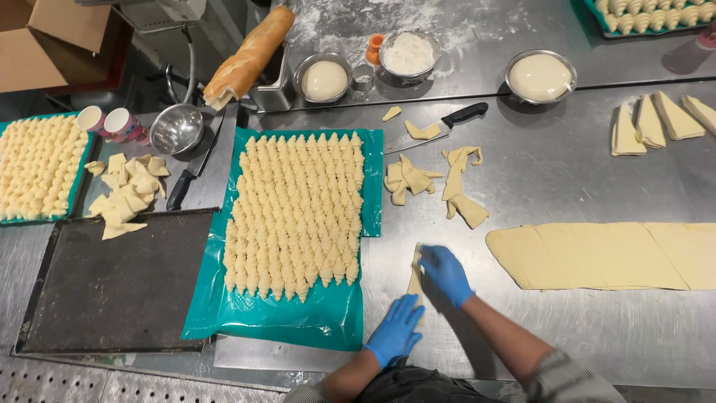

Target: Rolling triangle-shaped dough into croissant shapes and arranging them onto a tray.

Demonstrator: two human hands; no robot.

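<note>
Both my hands wear blue gloves. My left hand (395, 330) presses flat on the near end of a narrow dough triangle (415, 277) lying on the steel table. My right hand (445, 272) pinches the far end of the same dough piece. Just to the left lies a teal sheet (246, 317) covered with several rows of shaped raw croissants (294, 213). A long sheet of rolled dough (604, 255), scored into sections, lies to my right.
An empty dark baking tray (119, 280) sits at left, dough scraps (123, 194) above it. A black-handled knife (440, 127) and more scraps (432, 179) lie beyond. Metal bowls (540, 77), a baguette (250, 56), cut dough triangles (656, 123) and another croissant tray (37, 168) surround.
</note>
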